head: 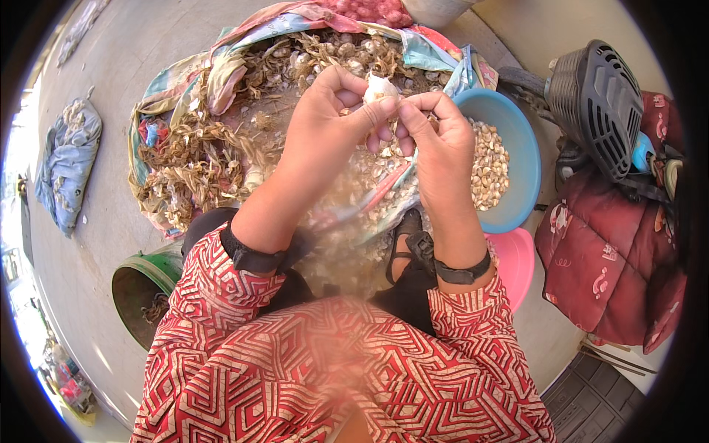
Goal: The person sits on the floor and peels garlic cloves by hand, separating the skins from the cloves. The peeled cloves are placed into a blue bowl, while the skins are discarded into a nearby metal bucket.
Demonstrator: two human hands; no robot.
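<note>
A white garlic bulb (pixel 380 88) is pinched between the thumb and fingers of my left hand (pixel 338 105). My right hand (pixel 440 130) meets it from the right, its thumb and forefinger pressed together at the bulb's side; whether a clove sits between them is hidden. Below and beyond both hands spreads a patterned cloth (pixel 160 102) bearing garlic bulbs (pixel 349 50), dry stalks (pixel 188 160) and loose skins. Just right of my right hand stands a blue basin (pixel 523 166) partly filled with separated garlic cloves (pixel 488 166).
A pink basin (pixel 515 260) lies under the blue one. At left are a green bucket (pixel 144 271) on its side and a folded blue cloth (pixel 69 160). A motor scooter or motorcycle part (pixel 590 105) and a maroon quilted cover (pixel 604 249) stand at right. A red net sack (pixel 368 11) sits behind.
</note>
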